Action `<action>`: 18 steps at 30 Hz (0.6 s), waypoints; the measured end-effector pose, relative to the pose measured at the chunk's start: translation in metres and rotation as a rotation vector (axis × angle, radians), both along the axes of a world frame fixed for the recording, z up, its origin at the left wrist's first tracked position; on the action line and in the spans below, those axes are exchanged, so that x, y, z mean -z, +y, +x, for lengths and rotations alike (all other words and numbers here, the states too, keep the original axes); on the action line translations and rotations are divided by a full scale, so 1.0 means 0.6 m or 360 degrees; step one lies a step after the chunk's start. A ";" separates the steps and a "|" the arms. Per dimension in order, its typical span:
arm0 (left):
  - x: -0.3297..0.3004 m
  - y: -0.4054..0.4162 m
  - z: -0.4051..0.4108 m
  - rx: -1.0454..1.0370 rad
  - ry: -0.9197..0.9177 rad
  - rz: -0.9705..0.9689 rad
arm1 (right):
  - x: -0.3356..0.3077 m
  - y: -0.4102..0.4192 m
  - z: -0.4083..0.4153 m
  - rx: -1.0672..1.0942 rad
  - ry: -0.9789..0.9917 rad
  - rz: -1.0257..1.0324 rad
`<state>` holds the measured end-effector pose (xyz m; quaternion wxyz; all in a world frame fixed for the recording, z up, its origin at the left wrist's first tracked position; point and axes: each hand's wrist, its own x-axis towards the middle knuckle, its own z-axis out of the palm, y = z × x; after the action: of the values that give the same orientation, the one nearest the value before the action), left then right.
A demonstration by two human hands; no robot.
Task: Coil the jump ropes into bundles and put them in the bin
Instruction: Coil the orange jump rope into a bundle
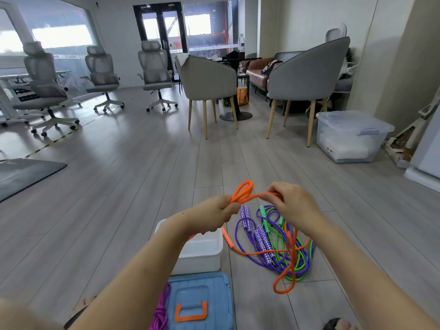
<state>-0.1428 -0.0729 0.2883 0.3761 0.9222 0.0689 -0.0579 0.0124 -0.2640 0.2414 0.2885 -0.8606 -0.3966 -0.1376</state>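
Note:
My left hand (pixel 217 214) grips a small bunch of loops of an orange jump rope (pixel 242 192), which stick up above its fist. My right hand (pixel 291 203) pinches the same orange cord just to the right of those loops. The rest of the cord hangs down from my right hand to the floor, where it lies across a tangle of purple and green jump ropes (pixel 273 244). A white bin (pixel 202 251) stands on the floor under my left forearm, its inside mostly hidden by the arm.
A blue lid with an orange handle (pixel 200 303) lies in front of the bin, a magenta rope (pixel 162 310) beside it. Grey armchairs (pixel 209 79), office chairs and a clear lidded storage box (pixel 350 136) stand farther back. A grey mat (pixel 21 175) lies at left.

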 end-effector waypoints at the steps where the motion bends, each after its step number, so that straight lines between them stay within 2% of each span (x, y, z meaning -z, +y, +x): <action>1: 0.002 0.006 -0.003 -0.0045 -0.0046 -0.0177 | 0.002 -0.003 0.004 0.0054 0.0057 0.0040; 4: 0.005 0.017 -0.007 -0.0175 -0.0217 -0.0787 | 0.008 -0.006 0.003 0.0207 0.0354 0.0283; 6: 0.005 0.014 -0.007 -0.0239 -0.0305 -0.0946 | 0.014 0.005 -0.007 0.0242 0.0593 0.0571; 9: 0.019 0.002 0.001 -0.0334 -0.0376 -0.0949 | 0.014 0.034 -0.032 0.0260 0.0824 0.0904; 14: 0.047 -0.010 0.012 -0.0427 -0.0413 -0.0795 | -0.008 0.063 -0.082 0.0104 0.0998 0.1031; 18: 0.050 -0.027 0.017 -0.0500 -0.0501 -0.0833 | -0.020 0.071 -0.111 -0.0101 0.1039 0.1157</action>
<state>-0.1324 -0.0890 0.2582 0.6102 0.7702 0.1340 0.1282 -0.0539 -0.2213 0.2532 0.6836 -0.6898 -0.2378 0.0186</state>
